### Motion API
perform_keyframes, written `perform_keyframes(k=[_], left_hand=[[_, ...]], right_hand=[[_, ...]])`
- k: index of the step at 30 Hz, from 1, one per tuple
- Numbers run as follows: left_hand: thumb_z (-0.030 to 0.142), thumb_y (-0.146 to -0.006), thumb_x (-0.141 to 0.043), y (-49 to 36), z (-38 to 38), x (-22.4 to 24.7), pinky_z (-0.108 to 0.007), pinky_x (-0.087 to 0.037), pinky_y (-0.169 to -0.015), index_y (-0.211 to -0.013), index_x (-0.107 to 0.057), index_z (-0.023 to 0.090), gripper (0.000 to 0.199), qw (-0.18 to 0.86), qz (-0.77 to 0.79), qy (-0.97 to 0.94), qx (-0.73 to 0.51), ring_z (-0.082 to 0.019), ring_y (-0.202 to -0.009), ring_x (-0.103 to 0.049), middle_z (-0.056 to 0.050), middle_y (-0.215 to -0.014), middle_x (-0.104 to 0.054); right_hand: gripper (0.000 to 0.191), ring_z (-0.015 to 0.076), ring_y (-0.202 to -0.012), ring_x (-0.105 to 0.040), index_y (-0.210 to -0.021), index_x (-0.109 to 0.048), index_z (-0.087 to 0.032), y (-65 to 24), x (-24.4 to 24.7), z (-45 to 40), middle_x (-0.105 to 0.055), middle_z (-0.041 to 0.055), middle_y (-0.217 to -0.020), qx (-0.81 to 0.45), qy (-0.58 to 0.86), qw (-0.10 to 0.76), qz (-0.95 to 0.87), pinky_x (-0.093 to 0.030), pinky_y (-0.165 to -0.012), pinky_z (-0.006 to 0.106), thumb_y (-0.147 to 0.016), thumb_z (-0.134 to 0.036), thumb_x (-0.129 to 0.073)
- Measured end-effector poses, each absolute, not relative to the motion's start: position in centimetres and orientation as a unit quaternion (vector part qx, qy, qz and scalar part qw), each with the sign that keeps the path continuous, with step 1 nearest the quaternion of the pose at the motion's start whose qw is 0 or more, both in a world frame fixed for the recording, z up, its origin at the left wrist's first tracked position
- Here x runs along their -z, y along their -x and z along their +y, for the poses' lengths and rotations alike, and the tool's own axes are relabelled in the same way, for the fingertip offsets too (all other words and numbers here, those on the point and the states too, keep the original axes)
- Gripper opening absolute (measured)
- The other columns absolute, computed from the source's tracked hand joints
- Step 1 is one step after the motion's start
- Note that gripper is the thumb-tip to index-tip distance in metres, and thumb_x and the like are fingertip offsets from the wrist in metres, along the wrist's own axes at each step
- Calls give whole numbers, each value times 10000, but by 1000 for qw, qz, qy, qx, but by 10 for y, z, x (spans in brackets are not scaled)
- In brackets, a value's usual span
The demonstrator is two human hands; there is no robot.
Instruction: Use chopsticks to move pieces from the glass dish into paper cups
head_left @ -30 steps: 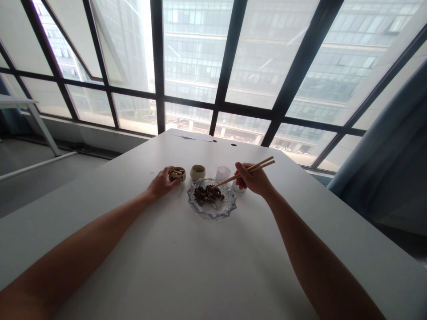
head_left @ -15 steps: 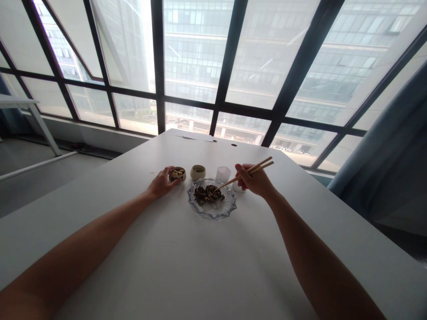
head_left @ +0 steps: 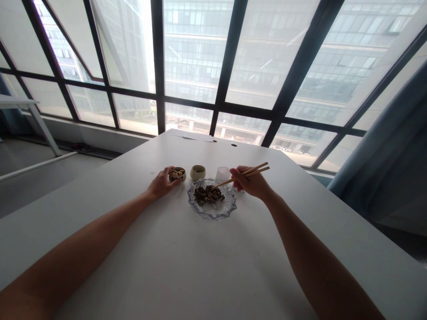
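My left hand point(head_left: 164, 181) is closed around the side of a small cup point(head_left: 177, 179) with dark markings, which holds pale nuts that look like peanuts or pistachios. In my right hand point(head_left: 248, 181) is a pair of wooden chopsticks point(head_left: 256, 170), slanting down to the left. Their tips reach the dark striped seeds point(head_left: 208, 194), apparently sunflower seeds, heaped in a clear scalloped glass dish point(head_left: 230, 208). Behind the dish stands a second pale cup point(head_left: 198, 173) with something dark inside. A translucent cup point(head_left: 223, 173) is near my right fingers, and another whitish thing is mostly hidden under that hand.
Everything stands on a white table point(head_left: 187, 271). Papers point(head_left: 191, 134) lie at its far edge, near two dark round spots. Large windows rise behind it, a blue curtain point(head_left: 383, 146) hangs at right, and another white table point(head_left: 20, 103) stands at far left.
My right hand has shifted slightly left and down, and the chopsticks now lie at a flatter angle with their tips still at the seeds. My left hand stays on the cup.
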State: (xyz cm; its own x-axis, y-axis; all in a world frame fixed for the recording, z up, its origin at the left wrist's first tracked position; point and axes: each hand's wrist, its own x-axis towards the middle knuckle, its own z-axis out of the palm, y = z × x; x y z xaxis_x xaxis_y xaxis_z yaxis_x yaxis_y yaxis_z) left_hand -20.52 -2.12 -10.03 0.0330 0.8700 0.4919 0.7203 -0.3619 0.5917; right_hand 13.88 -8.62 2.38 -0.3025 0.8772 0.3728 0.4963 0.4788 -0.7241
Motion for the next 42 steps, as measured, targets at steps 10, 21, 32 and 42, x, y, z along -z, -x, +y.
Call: perform_keyframes(k=[10, 21, 32, 42], left_hand=[[569, -870, -580, 120, -46, 37, -503, -420, -1076, -1333, -524, 193, 599, 34, 486, -795, -362, -329, -1252, -565, -131, -1322, -633], [432, -819, -699, -49, -3, 11, -497, -254, -1167, -1495, -301, 137, 838, 46, 441, -890, -106, -333, -1325, -512, -181, -1336, -622], [228, -717, -763, -43, 0, 27, -471, -408, -1069, -1453, -347, 218, 846, 6, 299, -915, -270, -324, -1258, -558, -131, -1353, -584], [375, -793, -735, -46, 0, 29, -508, -269, -1171, -1474, -304, 183, 829, 46, 342, -911, -226, -297, -1294, -553, -133, -1330, -649]], right_hand=[[629, 125, -365, -577, -675, -611, -163, -183, -61, -91, -637, 57, -492, -131, 510, 497, -690, -462, -346, 208, -821, -771, -548], [420, 121, -372, -609, -674, -612, -144, -211, -82, -109, -639, 43, -499, -79, 592, 426, -679, -487, -380, 188, -966, -445, -588], [484, 138, -403, -634, -682, -606, -146, -215, -76, -103, -640, 54, -514, -93, 557, 425, -707, -519, -385, 205, -959, -540, -557], [554, 144, -429, -645, -651, -595, -155, -218, -68, -95, -660, 69, -546, -95, 556, 420, -711, -518, -403, 217, -896, -651, -567]])
